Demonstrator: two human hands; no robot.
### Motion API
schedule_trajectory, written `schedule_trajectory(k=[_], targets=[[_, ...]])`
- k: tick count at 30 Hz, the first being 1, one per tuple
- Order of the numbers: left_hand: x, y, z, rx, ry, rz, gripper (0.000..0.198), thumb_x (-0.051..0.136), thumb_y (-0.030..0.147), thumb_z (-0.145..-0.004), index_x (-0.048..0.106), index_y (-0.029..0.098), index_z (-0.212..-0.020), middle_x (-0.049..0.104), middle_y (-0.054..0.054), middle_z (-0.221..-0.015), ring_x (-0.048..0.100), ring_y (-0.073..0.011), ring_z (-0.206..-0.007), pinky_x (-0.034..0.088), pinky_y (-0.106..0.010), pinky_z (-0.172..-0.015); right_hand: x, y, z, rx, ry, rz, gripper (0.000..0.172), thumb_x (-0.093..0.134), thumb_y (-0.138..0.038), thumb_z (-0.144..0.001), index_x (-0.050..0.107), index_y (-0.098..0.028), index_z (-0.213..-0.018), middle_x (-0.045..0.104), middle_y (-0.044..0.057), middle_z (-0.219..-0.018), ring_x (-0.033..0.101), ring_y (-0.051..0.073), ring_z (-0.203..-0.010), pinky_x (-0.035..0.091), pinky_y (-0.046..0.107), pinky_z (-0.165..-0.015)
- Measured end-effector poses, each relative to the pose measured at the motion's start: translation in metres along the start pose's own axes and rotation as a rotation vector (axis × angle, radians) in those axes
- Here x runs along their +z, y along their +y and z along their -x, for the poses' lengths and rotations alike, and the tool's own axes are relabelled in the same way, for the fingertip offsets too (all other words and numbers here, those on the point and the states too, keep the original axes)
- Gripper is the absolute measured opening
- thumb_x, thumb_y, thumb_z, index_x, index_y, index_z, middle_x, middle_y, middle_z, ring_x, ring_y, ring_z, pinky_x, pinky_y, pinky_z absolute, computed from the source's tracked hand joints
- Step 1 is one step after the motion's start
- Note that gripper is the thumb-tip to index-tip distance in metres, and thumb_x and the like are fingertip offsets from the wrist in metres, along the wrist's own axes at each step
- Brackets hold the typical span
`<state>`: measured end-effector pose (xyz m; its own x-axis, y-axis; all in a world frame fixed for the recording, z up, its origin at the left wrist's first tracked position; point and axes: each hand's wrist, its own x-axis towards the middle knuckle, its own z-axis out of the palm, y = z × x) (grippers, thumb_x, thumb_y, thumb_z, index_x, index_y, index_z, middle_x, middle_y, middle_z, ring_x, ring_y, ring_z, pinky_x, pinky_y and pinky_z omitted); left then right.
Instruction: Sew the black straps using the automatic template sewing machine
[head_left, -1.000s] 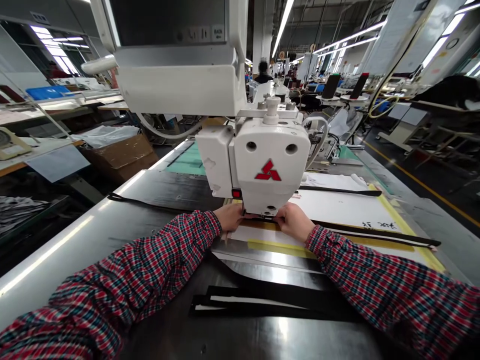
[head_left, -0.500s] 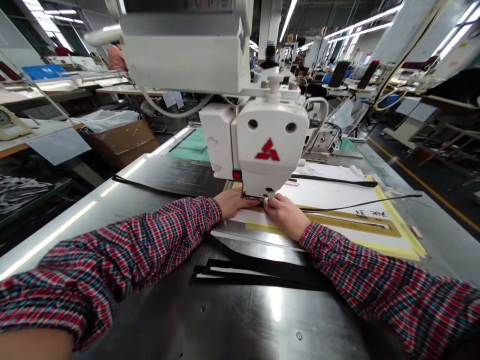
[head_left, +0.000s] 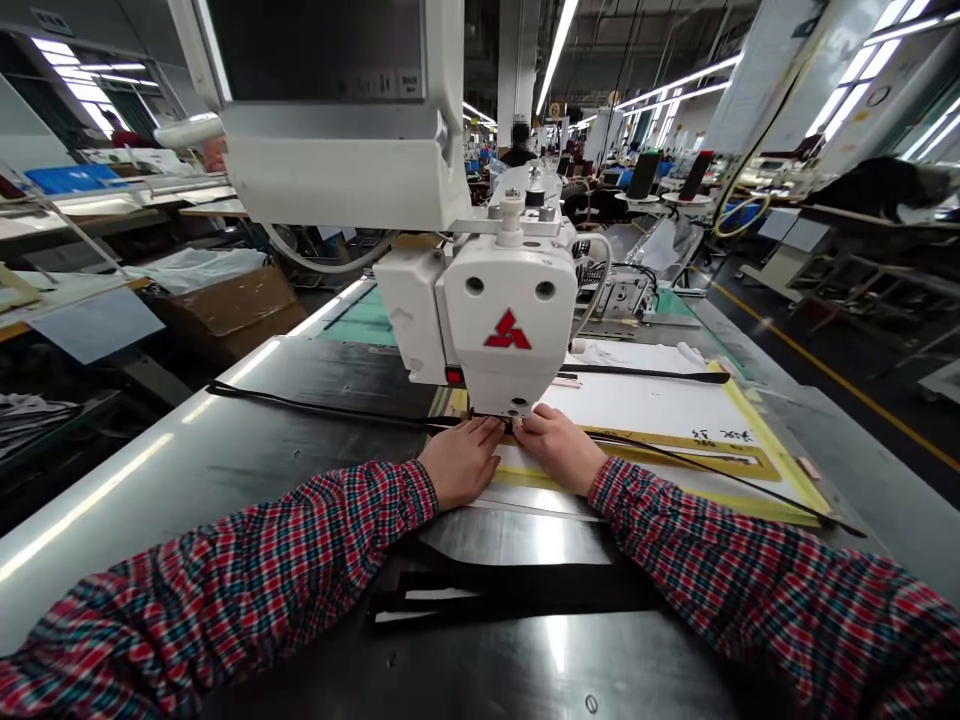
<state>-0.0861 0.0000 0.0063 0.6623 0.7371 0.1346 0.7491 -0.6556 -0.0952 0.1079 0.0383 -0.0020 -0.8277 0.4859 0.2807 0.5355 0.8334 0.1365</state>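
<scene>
Under the white head of a sewing machine, a long narrow black fabric strip runs across a template with yellow edging. My left hand lies on the strip just left of the needle area, its fingers stretched out and the thumb apart. Close by on the right, my right hand has bent fingers pressed together on the same strip. The strip's right end trails over the template toward the table's right side. Both hands hide the strip's middle, and the needle cannot be made out.
Several black strips with white parts lie on the metal table in front of me. Another black strip rests on the template's far part. A screen overhangs the left. A cardboard box stands beyond the table.
My left hand has drawn back toward me and turned, its fingers now pointing at the needle area. The strip's right end has swung nearer to me. The view has shifted slightly.
</scene>
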Motion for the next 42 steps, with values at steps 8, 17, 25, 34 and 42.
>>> schedule_trajectory(k=[8, 17, 25, 34, 42], targets=[[0.007, -0.003, 0.001, -0.011, 0.004, 0.035, 0.044, 0.033, 0.025, -0.09, 0.043, 0.0, -0.125, 0.047, -0.018, -0.128, 0.042, -0.0257, -0.12, 0.032, -0.037, -0.103, -0.008, 0.006, 0.022, 0.053, -0.059, 0.107, 0.017, 0.042, -0.012, -0.092, 0.059, -0.008, -0.096, 0.052, 0.009, -0.085, 0.04, 0.022, -0.078, 0.037, 0.035, -0.07], [0.007, -0.004, 0.001, 0.002, -0.01, 0.014, 0.044, 0.033, 0.023, -0.09, 0.044, -0.001, -0.125, 0.046, -0.019, -0.129, 0.042, -0.0254, -0.121, 0.032, -0.037, -0.104, -0.012, 0.01, 0.03, -0.05, -0.134, 0.247, 0.014, 0.049, -0.007, -0.085, 0.063, -0.009, -0.088, 0.053, 0.012, -0.094, 0.04, 0.024, -0.079, 0.034, 0.036, -0.068], [0.004, -0.004, -0.001, 0.004, -0.01, -0.014, 0.044, 0.033, 0.023, -0.089, 0.044, 0.0, -0.125, 0.047, -0.018, -0.128, 0.042, -0.0256, -0.12, 0.034, -0.038, -0.103, -0.014, 0.012, 0.033, -0.032, -0.178, 0.232, 0.012, 0.053, -0.011, -0.084, 0.065, -0.01, -0.082, 0.053, 0.012, -0.095, 0.041, 0.025, -0.081, 0.035, 0.037, -0.068], [0.003, -0.005, 0.0, -0.004, -0.025, 0.006, 0.045, 0.035, 0.023, -0.089, 0.044, -0.001, -0.127, 0.045, -0.019, -0.13, 0.042, -0.0263, -0.121, 0.035, -0.038, -0.103, -0.02, 0.029, 0.061, 0.008, -0.206, 0.264, 0.013, 0.051, -0.011, -0.086, 0.063, -0.009, -0.088, 0.052, 0.01, -0.096, 0.04, 0.024, -0.08, 0.037, 0.036, -0.072], [0.003, -0.005, 0.0, -0.006, -0.027, 0.0, 0.044, 0.035, 0.024, -0.09, 0.044, 0.0, -0.127, 0.046, -0.017, -0.13, 0.042, -0.0262, -0.12, 0.036, -0.038, -0.102, -0.019, 0.03, 0.058, -0.011, -0.23, 0.265, 0.013, 0.05, -0.01, -0.087, 0.062, -0.008, -0.092, 0.052, 0.011, -0.097, 0.04, 0.023, -0.081, 0.037, 0.036, -0.073]])
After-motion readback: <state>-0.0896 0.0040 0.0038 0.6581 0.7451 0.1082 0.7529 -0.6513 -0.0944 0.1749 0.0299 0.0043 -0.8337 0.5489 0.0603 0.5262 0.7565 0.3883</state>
